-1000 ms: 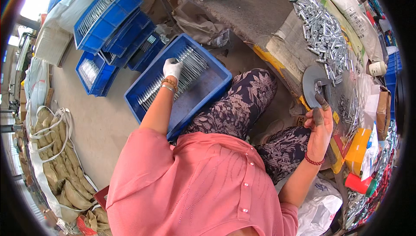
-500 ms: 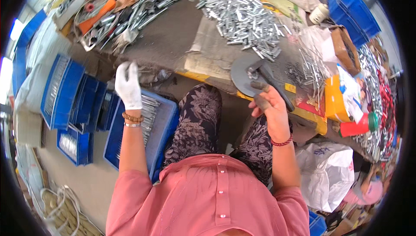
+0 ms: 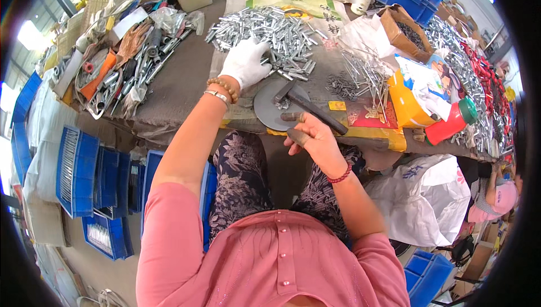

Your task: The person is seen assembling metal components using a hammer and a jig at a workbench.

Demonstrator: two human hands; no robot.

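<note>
So the left hand in the white fabric glove [image 3: 248, 64] was at the near edge of a big heap of short, shiny silver metal tubes [image 3: 245, 28], middle top of the frame. Its fingers were curled among the pieces, but I couldn't tell if they'd closed on one. The bare right hand with dark-coated fingertips [image 3: 316, 142] sat dead centre, thumb and forefinger apart, no piece visible between them.

Right by those fingertips was a flat, round grey metal disc [image 3: 264, 108], with a dark-headed, long-handled hammer [image 3: 318, 113] lying partly over it. Further right: a little pile of small dark metal bits [image 3: 341, 86] and a spread of thin silver metal rods [image 3: 369, 80].

Progress-wise, my read was mixed: loads of tubes lay loose, while the blue plastic crates at left [image 3: 84, 174] already had slim silver pieces lined up in rows. Couldn't say whether anything was finished on the disc.

As for room, the yellow-trimmed bench edge [image 3: 391, 139] ran just below the disc, with the right hand near it. Left of the heap, a strip of dark bench top gave some sideways space before the jumbled tool pile [image 3: 121, 76]. Rightward looked tighter, with the hammer handle and a yellow plastic container [image 3: 403, 104] that way.
</note>
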